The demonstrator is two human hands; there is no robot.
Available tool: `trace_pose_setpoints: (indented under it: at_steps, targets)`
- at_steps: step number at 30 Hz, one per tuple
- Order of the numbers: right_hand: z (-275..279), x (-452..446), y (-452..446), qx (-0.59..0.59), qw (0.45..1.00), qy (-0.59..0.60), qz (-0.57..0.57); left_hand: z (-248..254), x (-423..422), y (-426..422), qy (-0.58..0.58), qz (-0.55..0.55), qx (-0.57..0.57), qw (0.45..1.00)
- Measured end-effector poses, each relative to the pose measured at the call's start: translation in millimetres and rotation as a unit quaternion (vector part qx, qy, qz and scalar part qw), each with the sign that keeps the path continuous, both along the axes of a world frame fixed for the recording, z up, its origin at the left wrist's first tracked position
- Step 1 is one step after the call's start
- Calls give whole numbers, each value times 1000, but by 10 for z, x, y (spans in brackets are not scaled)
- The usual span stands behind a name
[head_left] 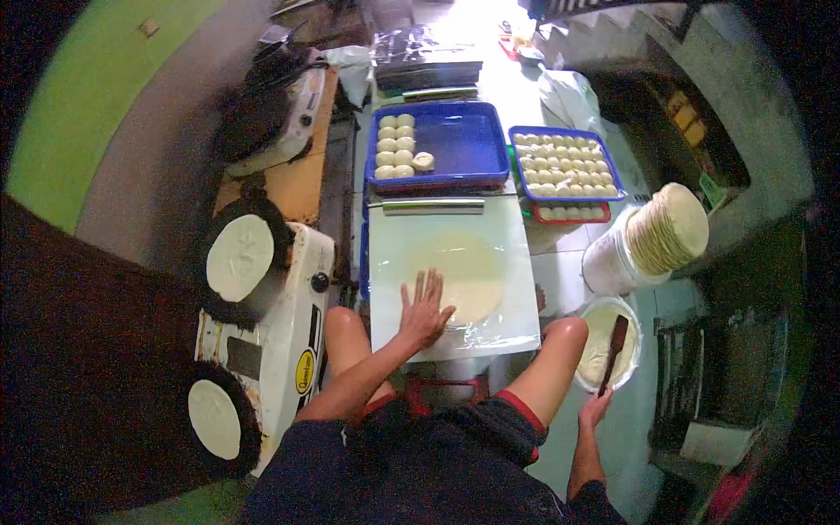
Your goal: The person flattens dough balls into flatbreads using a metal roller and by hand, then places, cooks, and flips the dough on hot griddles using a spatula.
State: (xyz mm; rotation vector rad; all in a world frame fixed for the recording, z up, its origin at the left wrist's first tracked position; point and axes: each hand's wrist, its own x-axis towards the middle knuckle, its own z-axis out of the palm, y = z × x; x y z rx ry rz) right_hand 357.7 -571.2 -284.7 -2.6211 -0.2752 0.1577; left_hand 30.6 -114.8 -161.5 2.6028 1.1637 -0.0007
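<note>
My left hand (425, 308) lies flat with fingers spread on a thin round sheet of dough (472, 284), which rests on a white board (394, 227) in front of me. Low on the right, my right hand (595, 408) grips the handle end of a dark brown spatula (616, 350). The spatula's blade is over a white bucket (636, 367) holding a pale, creamy mixture (597, 346). A metal rolling rod (433, 207) lies across the board's far edge.
Beyond the board, a blue tray (468, 144) holds dough balls (385, 146); a second blue tray (567, 194) is full of them. Right, stacked flatbreads (681, 229) top a white container (610, 258). Left, a two-burner stove (302, 289) carries two pans with flatbreads (240, 258).
</note>
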Motion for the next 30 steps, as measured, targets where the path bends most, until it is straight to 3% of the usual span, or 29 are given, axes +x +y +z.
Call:
trace_pose_setpoints:
  at_steps: [3, 4, 5, 7, 8, 10, 14, 16, 18, 19, 20, 23, 25, 27, 29, 30]
  targets:
    - [701, -263, 341, -13, 992, -102, 75, 244, -836, -260, -93, 135, -43, 985]
    - [974, -375, 592, 25, 990, -78, 117, 301, -1120, -388, -160, 176, 10, 971]
    - [1112, -472, 883, 69, 964, -149, 210, 545, -1282, -493, -150, 189, -12, 970]
    - [1698, -1023, 1909, 160, 906, -97, 379, 1331, -1548, -769, -128, 258, -51, 956]
    - [2008, -1401, 2440, 190, 859, -60, 471, 1729, -1575, -739, -160, 272, -55, 947]
    - [2521, -2390, 3179, 203, 732, -3, 650, 1976, -1684, -850, -213, 274, -63, 936]
    - [3200, -3982, 3751, 109, 485, -14, 868, 1602, -1943, -1158, -249, 292, -49, 922]
    - [3570, -4326, 3745, 32, 405, -28, 913, 1416, -2076, -1288, -257, 307, -42, 915]
    - [3828, -4426, 3719, -44, 367, -31, 928, 1151, -2173, -1427, -269, 322, -35, 907]
    - [3876, -4470, 3747, -80, 351, -33, 933, 998, -2192, -1470, -272, 330, -28, 903]
    - [3884, -4529, 3769, -139, 375, -51, 915, 848, -2223, -1520, -270, 340, -19, 901]
    - [3236, -4973, 4035, 11, 377, -57, 925, 401, -2356, -1678, -266, 369, 4, 890]
    - [3057, -5613, 4182, -44, 359, -51, 931, 215, -2368, -1747, -287, 368, -4, 884]
    - [2549, -6149, 4276, 90, 277, 14, 956, 85, -2427, -1735, -317, 350, -24, 881]
    - [2466, -6506, 4294, 163, 203, 108, 959, 366, -2528, -1713, -321, 344, -41, 881]
    - [2564, -6589, 4312, 189, 197, 165, 948, 514, -2564, -1761, -324, 361, -76, 871]
